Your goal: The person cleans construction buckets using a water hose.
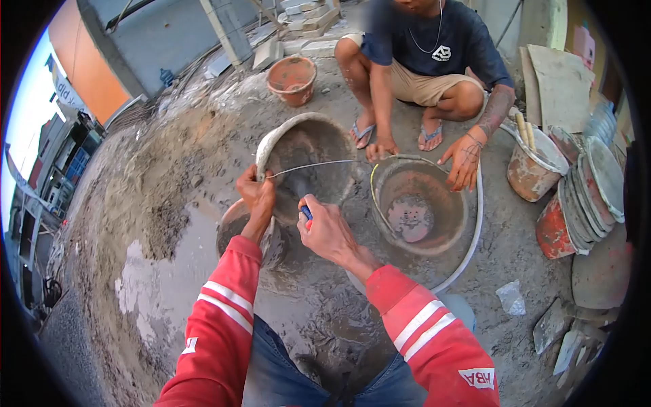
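My left hand (258, 198) is closed on the rim of a mortar-caked bucket (308, 139), which is tipped so its inside faces me. A thin wire handle (312, 165) crosses the bucket's mouth from near my left fingers. In front of that bucket, my right hand (330, 232) is wrapped round a tool with a blue and red handle (306, 214); its working end is blurred. Another bucket (222, 234) stands below my left hand. To the right, a co-worker's hands (463, 161) touch a bucket (424, 245) with mortar residue inside.
The co-worker (434, 61) squats opposite me. A pale hose (475, 230) curves round the right bucket. An orange-brown bucket (291, 80) stands farther back. Stacked buckets (576, 210) and a bucket with wooden handles (536, 163) line the right. Wet mortar (163, 285) and sand (149, 169) lie left.
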The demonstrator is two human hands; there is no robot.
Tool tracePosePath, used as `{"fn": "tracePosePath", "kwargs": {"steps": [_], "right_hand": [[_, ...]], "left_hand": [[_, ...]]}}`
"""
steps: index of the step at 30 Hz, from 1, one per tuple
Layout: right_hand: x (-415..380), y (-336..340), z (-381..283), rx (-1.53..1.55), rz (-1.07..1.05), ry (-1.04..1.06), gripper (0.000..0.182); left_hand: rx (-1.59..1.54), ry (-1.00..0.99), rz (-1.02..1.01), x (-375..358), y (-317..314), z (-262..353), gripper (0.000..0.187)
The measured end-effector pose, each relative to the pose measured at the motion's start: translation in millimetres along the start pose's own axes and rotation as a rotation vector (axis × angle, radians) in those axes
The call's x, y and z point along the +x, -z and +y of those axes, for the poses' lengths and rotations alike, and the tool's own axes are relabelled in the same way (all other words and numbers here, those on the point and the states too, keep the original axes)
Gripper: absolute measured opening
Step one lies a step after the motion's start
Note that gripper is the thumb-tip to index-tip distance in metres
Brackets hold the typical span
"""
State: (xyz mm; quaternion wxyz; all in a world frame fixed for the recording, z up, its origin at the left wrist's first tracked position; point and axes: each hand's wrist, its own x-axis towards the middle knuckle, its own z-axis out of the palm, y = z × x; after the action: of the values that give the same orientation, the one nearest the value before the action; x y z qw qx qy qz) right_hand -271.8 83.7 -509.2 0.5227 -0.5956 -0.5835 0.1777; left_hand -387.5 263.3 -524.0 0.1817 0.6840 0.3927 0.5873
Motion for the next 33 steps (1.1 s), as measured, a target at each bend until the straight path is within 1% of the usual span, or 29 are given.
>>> {"fn": "tracePosePath", "kwargs": {"steps": [1, 4, 7, 9, 10, 11, 12, 13, 15, 18, 20, 24, 25, 27, 29, 31, 33], "right_hand": [[-0.7, -1.6, -0.4, 0.009, -0.006, 0.001, 0.018], [0.6, -1.5, 0.9, -0.009, 0.032, 0.041, 0.018], [1.0, -1.7, 4.8, -0.068, 0.066, -0.011, 0.018], [-1.3, -1.7, 3.0, 0.026, 0.034, 0.056, 0.021], [-2.3, -2.2, 1.3, 0.027, 0.036, 0.052, 0.021], [-3.5, -2.7, -1.3, 0.061, 0.033, 0.102, 0.020], [-4.4, -3.3, -2.5, 0.095, 0.028, 0.154, 0.018], [-3.9, -3.4, -2.1, 0.097, 0.027, 0.152, 0.018], [-1.1, -2.1, -1.1, 0.095, 0.140, 0.299, 0.017], [-0.3, 6.0, -4.5, 0.084, 0.117, 0.247, 0.017], [1.4, 10.6, -8.7, 0.081, 0.103, 0.253, 0.017], [1.2, 8.9, -9.1, 0.092, 0.094, 0.246, 0.018], [2.1, 9.2, -6.9, 0.092, 0.096, 0.246, 0.018], [4.3, 9.8, -3.4, 0.021, 0.176, 0.251, 0.019], [4.0, 7.3, -3.3, 0.042, 0.172, 0.245, 0.019], [3.2, 5.4, -3.1, 0.060, 0.174, 0.239, 0.019], [-0.4, 0.3, -6.5, 0.093, 0.100, 0.293, 0.019]], "left_hand": [[-0.038, 0.048, -0.001, 0.2, -0.8, 2.8, 0.019], [-0.036, 0.044, 0.009, 1.3, 1.3, 2.3, 0.019], [-0.071, 0.044, 0.027, 3.1, 0.9, -0.9, 0.020], [-0.087, 0.056, 0.041, 3.6, -0.7, -4.3, 0.021], [-0.113, 0.089, 0.044, 3.8, -1.4, -6.2, 0.022], [-0.138, 0.121, 0.046, 3.5, -1.6, -4.8, 0.023], [-0.136, 0.122, 0.043, 3.2, -1.6, -3.3, 0.023], [-0.096, 0.112, 0.034, 2.4, -0.7, -2.1, 0.022], [-0.054, 0.104, 0.027, -0.2, -0.4, -4.7, 0.021], [-0.050, 0.091, 0.038, -1.3, -4.1, -8.3, 0.020], [0.003, 0.165, 0.009, -3.8, -3.6, -6.4, 0.020], [-0.011, 0.169, -0.025, -8.7, -7.3, -3.1, 0.022], [-0.002, 0.167, -0.031, -9.6, -8.5, -7.0, 0.022], [0.008, 0.163, -0.035, -9.5, -7.0, -5.1, 0.023], [0.017, 0.134, -0.072, -11.3, -4.4, -4.2, 0.025], [-0.010, 0.147, -0.063, -12.4, -7.8, -2.2, 0.025], [-0.036, 0.157, -0.056, -13.6, -10.6, -3.8, 0.025]]}}
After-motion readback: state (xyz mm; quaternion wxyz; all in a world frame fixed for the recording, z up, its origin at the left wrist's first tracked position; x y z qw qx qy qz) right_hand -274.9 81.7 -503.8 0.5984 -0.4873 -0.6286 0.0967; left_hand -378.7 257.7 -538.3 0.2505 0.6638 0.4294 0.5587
